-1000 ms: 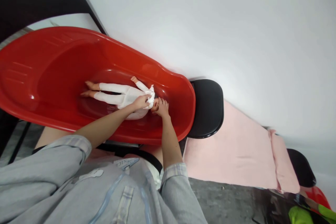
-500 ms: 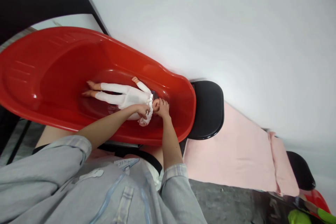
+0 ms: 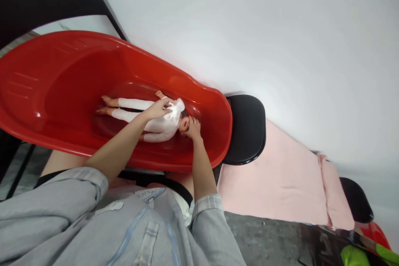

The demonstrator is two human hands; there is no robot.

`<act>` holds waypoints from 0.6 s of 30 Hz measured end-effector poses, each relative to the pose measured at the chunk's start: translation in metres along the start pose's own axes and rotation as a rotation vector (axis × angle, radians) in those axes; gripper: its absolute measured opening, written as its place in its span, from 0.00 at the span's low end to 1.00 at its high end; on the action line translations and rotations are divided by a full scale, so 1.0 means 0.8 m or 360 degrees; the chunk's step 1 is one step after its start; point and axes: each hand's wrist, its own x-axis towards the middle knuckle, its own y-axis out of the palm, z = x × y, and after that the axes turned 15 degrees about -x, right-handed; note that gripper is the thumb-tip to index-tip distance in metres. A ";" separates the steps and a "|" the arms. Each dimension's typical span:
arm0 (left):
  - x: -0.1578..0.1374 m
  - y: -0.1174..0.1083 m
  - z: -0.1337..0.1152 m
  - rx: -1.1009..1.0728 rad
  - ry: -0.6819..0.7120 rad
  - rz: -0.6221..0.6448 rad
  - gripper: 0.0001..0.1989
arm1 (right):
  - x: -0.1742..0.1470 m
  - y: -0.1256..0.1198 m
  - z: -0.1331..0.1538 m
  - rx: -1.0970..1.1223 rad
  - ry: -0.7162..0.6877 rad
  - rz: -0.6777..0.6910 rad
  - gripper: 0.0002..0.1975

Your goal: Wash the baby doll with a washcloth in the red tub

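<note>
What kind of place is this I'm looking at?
Likely an indoor practice or demonstration room, though I can't be sure. A doll in white lies in a large red tub by a plain pale wall, and a pink cloth is spread nearby.

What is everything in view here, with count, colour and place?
Tub: 1, red, centre-left
Doll: 1, white-clothed, lying in tub
Cloth: 1, white, over doll's upper body
Seats: 2, black, beside tub and far right
Sheet: 1, pink, right
Pillow: 1, pink, sheet's right end
Partial object: 1, red, lower right
Clothing: 1 patch, green, lower-right corner
Wall: 1, white, background
Floor: 1, grey, below sheet
Sleeves: 2, grey, foreground
Left hand: 1, bare, on cloth
Right hand: 1, bare, at doll's head
</note>
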 end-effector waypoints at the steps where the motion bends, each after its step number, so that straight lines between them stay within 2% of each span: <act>1: 0.001 0.001 0.000 -0.0011 0.0031 -0.0094 0.22 | 0.001 0.001 0.000 0.0000 0.0004 0.0000 0.63; 3: 0.003 0.006 0.003 0.0003 0.0051 -0.0264 0.20 | 0.002 0.002 -0.001 0.0003 0.0003 -0.0001 0.63; 5: 0.004 0.019 0.010 0.0044 0.0013 -0.0339 0.19 | 0.002 0.003 -0.002 0.0011 -0.0003 -0.0004 0.62; 12: -0.006 0.088 0.047 -0.0091 -0.0131 -0.0225 0.17 | 0.002 0.002 -0.002 0.0015 0.0001 0.0011 0.62; 15: -0.009 0.097 0.052 -0.0118 -0.0182 -0.0218 0.20 | 0.003 0.001 -0.002 0.0010 0.0001 0.0026 0.62; 18: -0.008 0.093 0.049 -0.0112 -0.0236 -0.0202 0.21 | 0.003 0.003 -0.002 -0.0008 -0.0005 0.0026 0.62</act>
